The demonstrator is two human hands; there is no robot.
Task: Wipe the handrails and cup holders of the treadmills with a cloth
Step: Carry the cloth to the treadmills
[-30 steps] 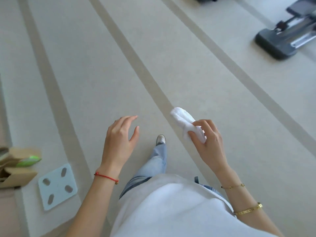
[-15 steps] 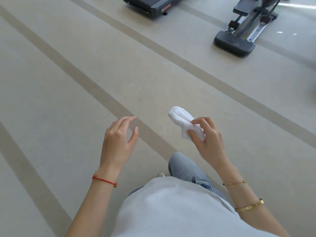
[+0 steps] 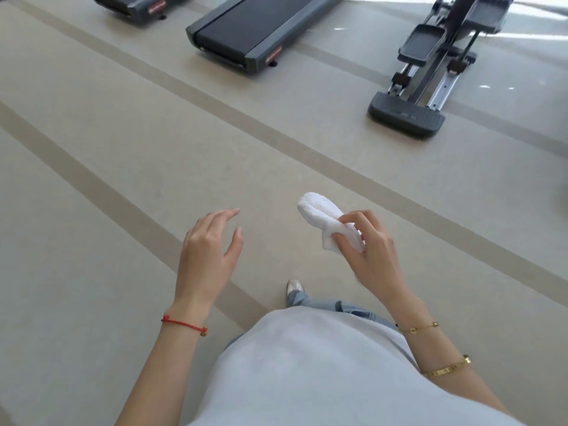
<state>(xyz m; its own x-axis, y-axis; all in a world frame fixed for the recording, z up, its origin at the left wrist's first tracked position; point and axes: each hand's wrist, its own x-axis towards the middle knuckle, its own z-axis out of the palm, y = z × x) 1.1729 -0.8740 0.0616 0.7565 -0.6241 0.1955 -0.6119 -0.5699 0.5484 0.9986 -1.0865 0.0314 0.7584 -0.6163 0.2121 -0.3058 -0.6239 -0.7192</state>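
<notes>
- Cloth point(image 3: 319, 215): white, soft and towel-like, folded into a thick roll; its rounded end sticks up and away from the person, and its lower part is bunched between the fingers.
- The right hand point(image 3: 370, 250) holds it in the air in front of the body, thumb and curled fingers pinching the lower part; two gold bracelets sit on that wrist and forearm.
- The left hand point(image 3: 206, 253) hangs beside it, apart from the cloth, fingers loosely spread and slightly bent, gripping nothing; a red string bracelet point(image 3: 183, 323) circles the wrist.
- Below the hands: a pale shirt, blue jeans and the tip of one shoe point(image 3: 293, 285) on the beige floor point(image 3: 107, 155) with its darker stripes.
- Well ahead stands a treadmill point(image 3: 258, 35), only its belt deck and rear end in view; a second treadmill point(image 3: 135, 6) to its left is cut by the top edge; handrails and cup holders are out of frame.
- To the right stands a dark elliptical machine point(image 3: 430, 75); its upper part is cut off.
</notes>
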